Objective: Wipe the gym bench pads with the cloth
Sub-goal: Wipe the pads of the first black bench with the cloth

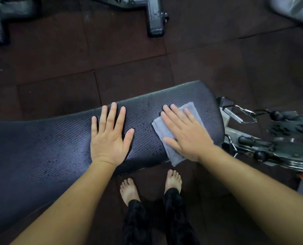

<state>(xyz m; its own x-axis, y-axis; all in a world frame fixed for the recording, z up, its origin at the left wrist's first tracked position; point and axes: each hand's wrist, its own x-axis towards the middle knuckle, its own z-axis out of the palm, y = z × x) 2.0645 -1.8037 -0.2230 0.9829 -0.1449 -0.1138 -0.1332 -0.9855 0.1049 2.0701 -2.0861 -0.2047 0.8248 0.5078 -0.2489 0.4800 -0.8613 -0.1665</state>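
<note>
Black patterned trousers (173,209) end above 2 bare feet (129,190); the left hand (110,138), right hand (187,137) and forearms (67,206) are bare.

Right hand (187,133) lies flat on a grey cloth (166,138), which extends beyond its fingertips and thumb, on the black ribbed bench pad (58,138). Left hand (110,137) presses flat on the pad beside it; water droplets (147,124) lie between the two thumbs.
</note>
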